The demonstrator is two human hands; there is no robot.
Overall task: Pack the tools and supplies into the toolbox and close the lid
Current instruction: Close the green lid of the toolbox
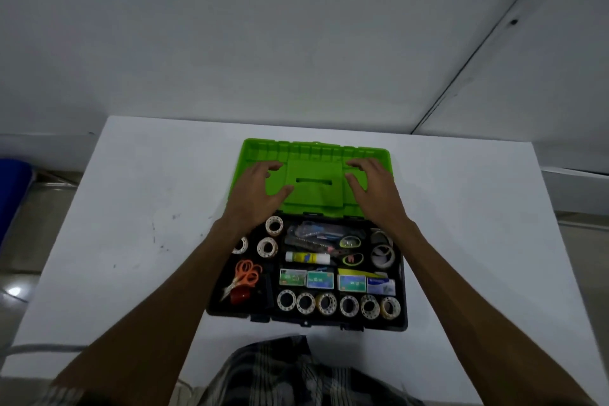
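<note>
Head view: both hands, left hand (260, 189); right hand (374, 189), over open green lid (313, 188).

Both hands, left (260, 189) and right (374, 188), reach forward, fingers spread.

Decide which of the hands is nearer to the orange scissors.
Left. The left hand lies on the lid directly beyond the orange scissors; the right hand is across the toolbox's far right.

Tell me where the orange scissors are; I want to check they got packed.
In the head view, the orange scissors lie in the toolbox, in its near-left compartment, just above a red item and left of the row of tape rolls.
</note>
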